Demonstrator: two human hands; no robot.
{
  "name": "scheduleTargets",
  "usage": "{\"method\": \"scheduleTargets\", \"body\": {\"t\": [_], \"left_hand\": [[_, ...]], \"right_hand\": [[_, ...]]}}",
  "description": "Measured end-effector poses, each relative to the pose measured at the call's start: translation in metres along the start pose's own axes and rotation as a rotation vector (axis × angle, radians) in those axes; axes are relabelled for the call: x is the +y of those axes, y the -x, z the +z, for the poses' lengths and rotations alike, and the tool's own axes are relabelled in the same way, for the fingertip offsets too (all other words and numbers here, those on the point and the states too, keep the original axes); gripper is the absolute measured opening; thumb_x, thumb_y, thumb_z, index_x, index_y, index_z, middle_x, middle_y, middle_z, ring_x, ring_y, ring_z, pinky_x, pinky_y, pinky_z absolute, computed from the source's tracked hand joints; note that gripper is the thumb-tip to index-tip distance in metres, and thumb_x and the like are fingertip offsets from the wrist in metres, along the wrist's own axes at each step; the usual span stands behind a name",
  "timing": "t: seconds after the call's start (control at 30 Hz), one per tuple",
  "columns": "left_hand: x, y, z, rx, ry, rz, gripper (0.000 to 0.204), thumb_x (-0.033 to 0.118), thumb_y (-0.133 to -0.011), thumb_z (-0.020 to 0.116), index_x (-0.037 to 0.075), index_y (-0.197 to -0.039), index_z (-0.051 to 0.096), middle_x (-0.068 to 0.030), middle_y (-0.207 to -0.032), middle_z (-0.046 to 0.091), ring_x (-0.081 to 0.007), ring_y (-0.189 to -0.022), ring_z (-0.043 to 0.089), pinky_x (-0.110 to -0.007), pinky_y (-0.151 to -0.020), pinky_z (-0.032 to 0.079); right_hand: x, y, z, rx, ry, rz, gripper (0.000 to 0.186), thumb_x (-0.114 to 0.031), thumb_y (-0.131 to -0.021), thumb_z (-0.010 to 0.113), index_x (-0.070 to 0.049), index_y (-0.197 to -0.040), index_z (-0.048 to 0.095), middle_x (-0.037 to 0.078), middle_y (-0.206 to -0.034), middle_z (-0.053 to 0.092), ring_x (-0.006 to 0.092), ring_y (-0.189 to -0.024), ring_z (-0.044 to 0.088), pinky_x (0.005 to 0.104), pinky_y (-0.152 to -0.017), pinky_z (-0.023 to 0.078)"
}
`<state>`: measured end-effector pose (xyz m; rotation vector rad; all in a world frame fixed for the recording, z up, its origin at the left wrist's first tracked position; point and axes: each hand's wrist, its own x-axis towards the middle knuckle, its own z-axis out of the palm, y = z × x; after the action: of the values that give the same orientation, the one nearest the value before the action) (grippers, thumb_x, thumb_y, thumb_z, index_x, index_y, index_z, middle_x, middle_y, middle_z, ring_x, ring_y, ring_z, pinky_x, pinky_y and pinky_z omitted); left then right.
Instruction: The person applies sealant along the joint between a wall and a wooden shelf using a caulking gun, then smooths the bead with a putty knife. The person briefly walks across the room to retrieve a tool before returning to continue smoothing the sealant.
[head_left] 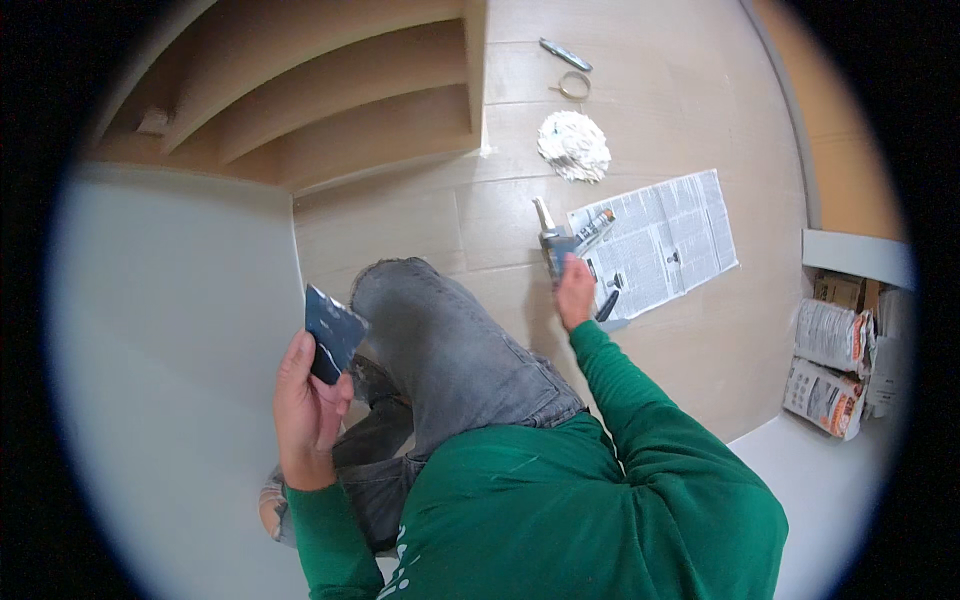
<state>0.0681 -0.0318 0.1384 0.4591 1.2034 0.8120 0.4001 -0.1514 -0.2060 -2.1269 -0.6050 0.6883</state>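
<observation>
In my left hand (pixel 308 400), pinched between thumb and fingers, is a thin dark blue flat spreader (pixel 335 335) with whitish smears on it. It is raised beside the pale wall, left of my bent knee. My right hand (pixel 575 294) reaches down over the floor, closed at a dark blue-grey tool (pixel 557 250) with a pale pointed tip. The exact kind of this tool is unclear. It lies at the left edge of a printed newspaper sheet (pixel 690 235). On the sheet is a metal tool with an orange end (pixel 597 228), and a dark handle (pixel 607 305) shows near my wrist.
A heaped white crumpled mass (pixel 575 146) sits beyond the newspaper on the tiled floor (pixel 400 222). Farther off lie a ring-shaped roll (pixel 574 86) and a utility knife (pixel 566 54). Wooden shelving (pixel 380 120) stands at the far left; paper bags (pixel 825 375) lie at the right.
</observation>
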Motion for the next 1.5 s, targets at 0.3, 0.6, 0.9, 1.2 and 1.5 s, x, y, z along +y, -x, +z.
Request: {"method": "scheduleTargets", "body": {"t": [0.3,0.6,0.9,1.2,1.5], "left_hand": [[-0.021,-0.027,0.028,-0.086,-0.016,0.027,0.027,0.024,-0.105,0.052,0.001,-0.117,0.058,-0.0127,-0.094,0.072,-0.0206,-0.061,0.067,-0.027,-0.046,0.05],[-0.026,-0.045,0.029,-0.056,-0.02,0.087,0.024,0.025,-0.104,0.053,0.002,-0.113,0.059,-0.0113,-0.094,0.07,-0.0212,-0.066,0.068,-0.028,-0.049,0.05],[-0.041,-0.087,-0.015,0.079,0.06,0.158,0.025,0.027,-0.104,0.054,0.005,-0.113,0.059,-0.0078,-0.095,0.07,-0.0215,-0.071,0.069,-0.028,-0.052,0.052],[-0.044,-0.099,-0.008,-0.024,-0.075,0.154,0.029,0.027,-0.104,0.054,0.003,-0.121,0.059,-0.0078,-0.097,0.071,-0.0208,-0.073,0.07,-0.03,-0.058,0.054],[-0.077,-0.122,-0.024,0.056,-0.082,0.042,0.029,0.03,-0.103,0.054,0.006,-0.118,0.057,-0.0079,-0.098,0.069,-0.0211,-0.079,0.07,-0.032,-0.061,0.053]], "right_hand": [[0.088,-0.042,-0.067,0.511,0.526,0.054,0.051,-0.041,-0.099,0.055,0.0,-0.131,0.057,0.028,-0.115,0.06,0.0431,-0.108,0.056,0.0482,-0.094,0.044],[0.053,-0.005,-0.033,0.376,0.564,-0.055,0.065,-0.043,-0.091,0.067,-0.002,-0.138,0.049,0.026,-0.132,0.051,0.042,-0.12,0.049,0.0507,-0.103,0.039],[0.056,0.01,-0.033,0.07,0.56,-0.192,0.078,-0.052,-0.084,0.074,0.0,-0.136,0.049,0.025,-0.126,0.054,0.0402,-0.114,0.054,0.0475,-0.1,0.043],[0.084,-0.051,-0.031,0.17,0.244,0.175,0.058,-0.038,-0.087,0.065,0.003,-0.127,0.052,0.03,-0.11,0.065,0.0449,-0.102,0.063,0.0461,-0.094,0.049],[0.006,-0.075,-0.042,-0.251,-0.441,0.208,0.038,-0.02,-0.096,0.048,0.003,-0.124,0.055,0.018,-0.088,0.068,0.0252,-0.06,0.065,0.0384,-0.055,0.053]]}}
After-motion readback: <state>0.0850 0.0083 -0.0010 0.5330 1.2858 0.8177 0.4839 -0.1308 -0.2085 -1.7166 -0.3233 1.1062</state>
